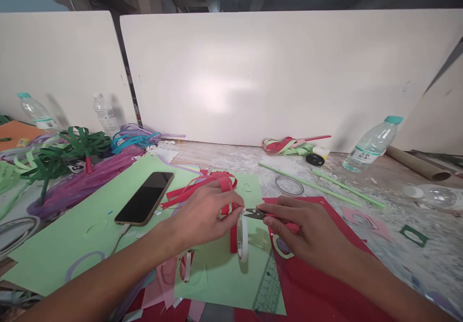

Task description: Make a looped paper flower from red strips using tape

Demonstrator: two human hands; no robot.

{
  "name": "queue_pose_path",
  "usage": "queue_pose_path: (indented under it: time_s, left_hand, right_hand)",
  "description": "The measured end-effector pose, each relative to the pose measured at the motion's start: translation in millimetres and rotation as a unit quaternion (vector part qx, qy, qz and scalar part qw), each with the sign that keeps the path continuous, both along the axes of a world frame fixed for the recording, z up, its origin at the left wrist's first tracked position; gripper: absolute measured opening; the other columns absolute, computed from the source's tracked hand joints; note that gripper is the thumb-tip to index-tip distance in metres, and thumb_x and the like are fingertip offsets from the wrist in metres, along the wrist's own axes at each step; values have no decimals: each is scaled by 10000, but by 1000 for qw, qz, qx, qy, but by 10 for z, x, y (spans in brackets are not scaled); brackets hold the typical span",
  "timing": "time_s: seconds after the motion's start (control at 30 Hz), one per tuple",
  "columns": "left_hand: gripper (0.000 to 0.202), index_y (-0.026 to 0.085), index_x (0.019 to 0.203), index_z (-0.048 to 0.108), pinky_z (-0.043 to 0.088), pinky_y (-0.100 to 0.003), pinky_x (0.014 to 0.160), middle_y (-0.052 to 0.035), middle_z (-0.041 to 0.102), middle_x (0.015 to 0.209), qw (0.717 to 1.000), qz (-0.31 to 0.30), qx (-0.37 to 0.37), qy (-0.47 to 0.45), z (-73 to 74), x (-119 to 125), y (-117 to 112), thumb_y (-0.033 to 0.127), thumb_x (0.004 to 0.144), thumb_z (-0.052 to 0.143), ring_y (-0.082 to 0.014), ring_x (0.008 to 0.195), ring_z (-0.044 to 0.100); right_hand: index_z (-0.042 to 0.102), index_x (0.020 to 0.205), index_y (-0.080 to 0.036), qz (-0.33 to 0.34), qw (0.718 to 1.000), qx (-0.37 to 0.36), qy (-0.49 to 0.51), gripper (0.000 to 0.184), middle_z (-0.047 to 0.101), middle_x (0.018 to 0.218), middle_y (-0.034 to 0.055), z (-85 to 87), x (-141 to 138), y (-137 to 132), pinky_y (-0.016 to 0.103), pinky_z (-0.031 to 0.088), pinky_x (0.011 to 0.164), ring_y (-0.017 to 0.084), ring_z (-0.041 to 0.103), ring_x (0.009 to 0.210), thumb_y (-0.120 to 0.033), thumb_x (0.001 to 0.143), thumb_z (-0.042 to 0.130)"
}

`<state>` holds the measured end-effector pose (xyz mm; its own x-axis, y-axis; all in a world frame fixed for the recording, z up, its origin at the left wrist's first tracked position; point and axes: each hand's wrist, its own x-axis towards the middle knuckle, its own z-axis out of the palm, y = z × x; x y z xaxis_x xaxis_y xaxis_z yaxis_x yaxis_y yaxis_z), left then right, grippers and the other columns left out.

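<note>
My left hand [213, 211] is closed, with thumb and fingertips pinched at the loose end of a roll of white tape [244, 240]. The roll hangs on edge just below those fingertips. Curled red paper strips [197, 189] come out behind and beneath the same hand, and its fingers seem to hold them as well. My right hand [300, 223] grips a pair of scissors [255, 214] with dark pointed blades and red handles. The blade tips point left, close to the tape at my left fingertips; whether they touch it I cannot tell.
Green paper sheets [231, 283] and red paper [307, 283] cover the worktop. A phone [144, 199] lies left, a clear ruler [267, 283] in front. Beyond are green sticks [307, 183], a metal ring [289, 185] and a water bottle [372, 143]. A white board [289, 71] stands behind.
</note>
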<state>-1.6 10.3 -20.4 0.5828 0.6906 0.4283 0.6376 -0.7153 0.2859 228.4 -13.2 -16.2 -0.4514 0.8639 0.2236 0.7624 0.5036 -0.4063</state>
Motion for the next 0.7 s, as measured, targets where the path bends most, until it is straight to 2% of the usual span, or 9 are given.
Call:
queue_pose_path:
  time_s: [0.33, 0.7]
  left_hand:
    - [162, 207, 853, 690, 450, -329, 633, 3, 632, 573, 996, 15, 82, -21, -26, 53, -22, 224, 822, 531, -179, 602, 546]
    - [160, 213, 831, 705, 438, -326, 615, -1, 646, 569, 993, 42, 104, -27, -44, 67, -37, 209, 793, 550, -192, 611, 547]
  right_hand:
    - [689, 1074, -321, -15, 1000, 20, -5, 319, 645, 792, 27, -33, -46, 17, 278, 387, 557, 166, 585, 609, -423, 924, 427]
    - [695, 1067, -305, -4, 997, 78, 15, 276, 619, 716, 23, -120, -58, 3, 267, 362, 534, 158, 550, 573, -355, 916, 469]
